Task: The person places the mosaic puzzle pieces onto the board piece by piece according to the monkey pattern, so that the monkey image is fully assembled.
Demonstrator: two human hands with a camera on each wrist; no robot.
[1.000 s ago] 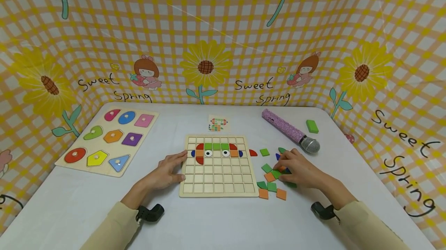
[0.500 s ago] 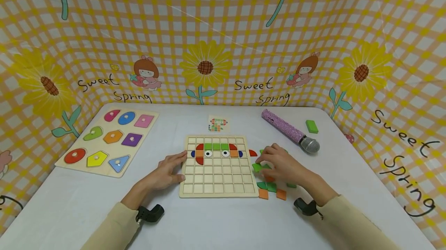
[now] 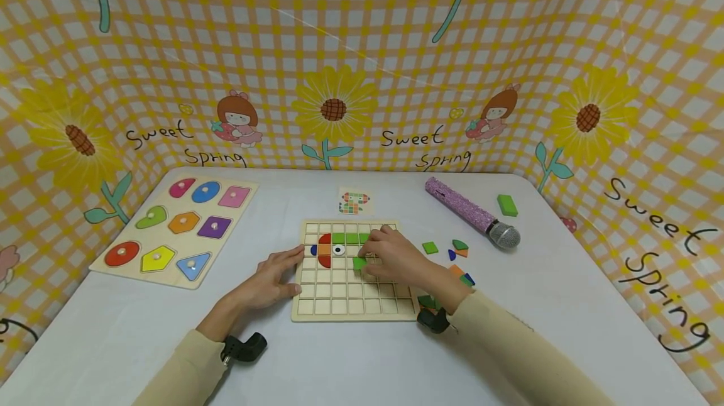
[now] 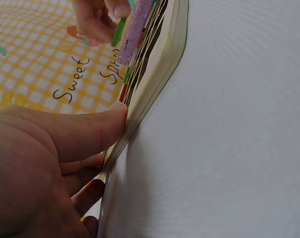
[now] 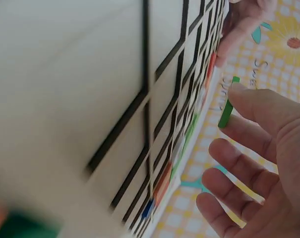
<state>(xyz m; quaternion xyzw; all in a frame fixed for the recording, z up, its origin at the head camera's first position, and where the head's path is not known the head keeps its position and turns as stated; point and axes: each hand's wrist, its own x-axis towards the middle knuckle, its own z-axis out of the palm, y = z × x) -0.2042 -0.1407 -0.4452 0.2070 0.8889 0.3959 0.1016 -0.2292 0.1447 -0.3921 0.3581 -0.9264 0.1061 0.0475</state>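
My right hand (image 3: 397, 258) pinches a green square tile (image 3: 359, 263) between thumb and forefinger, over the middle of a wooden grid board (image 3: 330, 299). In the right wrist view this tile (image 5: 227, 113) is seen edge-on, apart from the board, and the other fingers are loosely bent. My left hand (image 3: 275, 275) rests against the board's left edge, thumb and fingertips touching it. Green tiles (image 3: 345, 239), red curved pieces (image 3: 325, 261), a blue piece (image 3: 313, 250) and an eye tile (image 3: 338, 250) sit in the upper cells. My right hand hides the cells at upper right.
Loose tiles (image 3: 430, 247) lie right of the board, some partly covered by my right forearm. A small pattern card (image 3: 355, 201) lies behind it. A glittery microphone (image 3: 464, 206) and a green block (image 3: 507, 205) are at back right, a knobbed shape puzzle (image 3: 170, 205) at left.
My right hand has moved left from the loose tiles to over the board, carrying a green square tile. My left hand has stayed at the board's edge.
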